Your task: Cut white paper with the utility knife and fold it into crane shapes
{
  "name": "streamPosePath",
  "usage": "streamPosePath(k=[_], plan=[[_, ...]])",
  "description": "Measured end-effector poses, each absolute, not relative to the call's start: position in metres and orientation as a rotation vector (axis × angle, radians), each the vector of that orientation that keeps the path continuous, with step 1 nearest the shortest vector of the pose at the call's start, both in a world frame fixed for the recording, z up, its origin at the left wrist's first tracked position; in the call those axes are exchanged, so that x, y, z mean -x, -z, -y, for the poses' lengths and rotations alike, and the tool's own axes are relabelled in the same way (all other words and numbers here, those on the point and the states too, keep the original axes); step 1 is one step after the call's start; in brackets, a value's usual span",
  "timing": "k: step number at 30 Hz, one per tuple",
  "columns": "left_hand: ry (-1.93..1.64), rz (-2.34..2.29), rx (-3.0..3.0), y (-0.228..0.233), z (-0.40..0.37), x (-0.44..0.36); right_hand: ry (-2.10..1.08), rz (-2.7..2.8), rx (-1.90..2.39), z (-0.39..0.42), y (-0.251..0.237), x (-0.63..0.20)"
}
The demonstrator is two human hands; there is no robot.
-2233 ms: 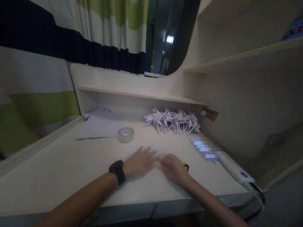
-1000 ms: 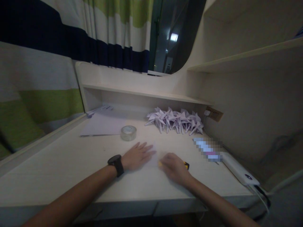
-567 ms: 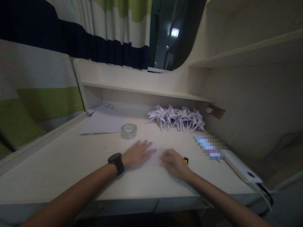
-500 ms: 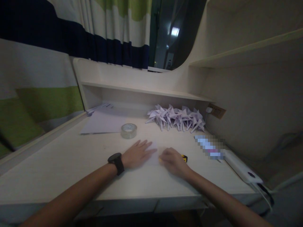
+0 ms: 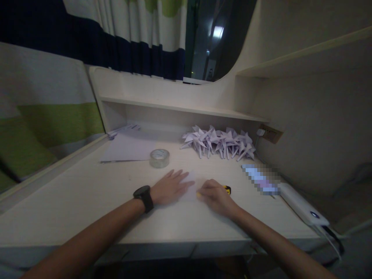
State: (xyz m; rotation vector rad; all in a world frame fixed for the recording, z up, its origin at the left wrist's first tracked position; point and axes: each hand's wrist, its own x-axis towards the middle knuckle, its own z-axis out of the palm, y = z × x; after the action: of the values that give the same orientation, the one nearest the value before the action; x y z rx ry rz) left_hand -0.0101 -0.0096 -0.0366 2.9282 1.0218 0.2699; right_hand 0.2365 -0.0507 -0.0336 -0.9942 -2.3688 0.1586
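Fingers spread, my left hand (image 5: 170,188) lies flat on a small white sheet of paper (image 5: 189,195) that nearly blends into the desk. Just to its right, my right hand (image 5: 215,197) is closed around a yellow-and-black utility knife (image 5: 227,190). The knife's rear end sticks out behind the knuckles, and a bit of yellow shows at the fingertips by the paper's right edge. My fist hides most of the knife, and its blade cannot be made out. Beyond my left hand stands a roll of clear tape (image 5: 159,159).
Larger white sheets (image 5: 129,147) lie at the back left of the desk (image 5: 87,217). Several folded paper pinwheels (image 5: 221,141) are heaped along the back right. A blurred-out flat object (image 5: 260,180) and a white power strip (image 5: 302,205) with cables lie on the right.
The view has tilted and shifted slightly. Both hands keep nearly the same places, with my right hand still on the utility knife beside the paper.
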Motion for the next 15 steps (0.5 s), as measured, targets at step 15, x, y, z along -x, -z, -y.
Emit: streamPosePath(k=[15], plan=[[-0.367, -1.048, -2.840, 0.033, 0.013, 0.009, -0.364, 2.436, 1.051, 0.068, 0.014, -0.251]])
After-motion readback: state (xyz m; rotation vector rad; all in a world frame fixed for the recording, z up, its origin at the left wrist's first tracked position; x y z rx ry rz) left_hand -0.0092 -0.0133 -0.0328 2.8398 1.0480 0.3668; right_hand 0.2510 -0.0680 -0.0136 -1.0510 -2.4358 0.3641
